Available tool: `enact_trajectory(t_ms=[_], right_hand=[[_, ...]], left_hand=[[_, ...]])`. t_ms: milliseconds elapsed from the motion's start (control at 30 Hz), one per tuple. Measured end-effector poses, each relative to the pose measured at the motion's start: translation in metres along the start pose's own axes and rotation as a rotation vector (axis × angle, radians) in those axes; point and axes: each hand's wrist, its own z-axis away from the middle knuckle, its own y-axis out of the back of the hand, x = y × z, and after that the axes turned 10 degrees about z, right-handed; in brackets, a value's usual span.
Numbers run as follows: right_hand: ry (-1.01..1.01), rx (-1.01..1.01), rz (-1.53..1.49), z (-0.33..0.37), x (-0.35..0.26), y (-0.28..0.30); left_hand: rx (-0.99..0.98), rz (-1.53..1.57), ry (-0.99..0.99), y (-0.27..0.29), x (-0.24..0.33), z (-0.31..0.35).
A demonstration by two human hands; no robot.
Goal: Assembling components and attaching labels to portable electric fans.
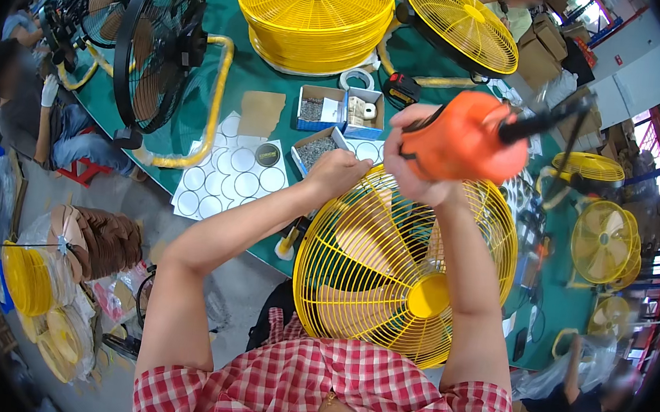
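Note:
My right hand [417,155] is wrapped round an orange power drill [465,139], raised above the far edge of a yellow fan guard [428,295]. Its black nose points to the upper right, and the drill is smeared by motion. At the guard's upper left rim, my left hand [338,174] is closed with its fingertips pinched together; what they hold, if anything, is hidden. Tan blades [363,236] show through the guard's wires, in front of my body. Just beyond my left hand stands a small box of screws [319,148].
Sheets with round labels [231,174] lie left on the green table [264,236]. Behind are a stack of yellow guards [312,24], blue-white boxes [364,108], a tape roll [356,79] and a black battery pack [403,89]. Black fans [155,49] stand left. People sit on both sides.

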Motion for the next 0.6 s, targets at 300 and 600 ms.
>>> enact_trajectory(t_ms=[300,600], right_hand=[[-0.238,0.356,-0.717,0.005,0.01,0.019],[-0.305,0.625,-0.787,0.02,0.045,0.031]], left_hand=[[0.132,1.027,0.474,0.039,0.028,0.022],[0.381,1.179,0.471,0.066,0.039,0.097]])
